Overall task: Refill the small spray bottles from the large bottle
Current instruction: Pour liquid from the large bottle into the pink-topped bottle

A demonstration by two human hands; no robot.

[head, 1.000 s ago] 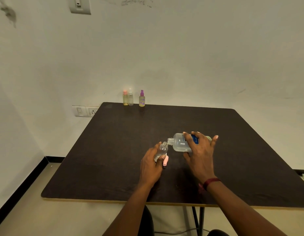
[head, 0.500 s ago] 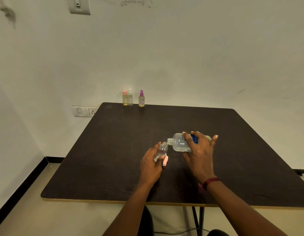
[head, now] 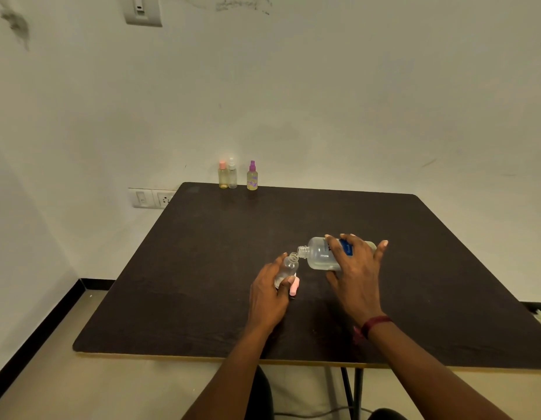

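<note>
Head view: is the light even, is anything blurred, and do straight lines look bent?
Head view: dim, warm, even light, no hard shadows; no glare on the table; the large bottle in the right hand and the small bottle in the left hand are sharp; the table flares nearward, a wide-angle effect.

Nothing fully legible. The large bottle [head: 319,256] has a blue label [head: 346,247] with small white print running sideways, too blurred to read, and the fingers [head: 332,247] of the right hand [head: 355,277] cover most of it. The purple-capped spray bottle [head: 252,178] at the far tabletop [head: 202,268] edge carries purple print that won't resolve into letters. The small spray bottle [head: 289,266] in the left hand [head: 267,294] shows no readable marking.
</note>
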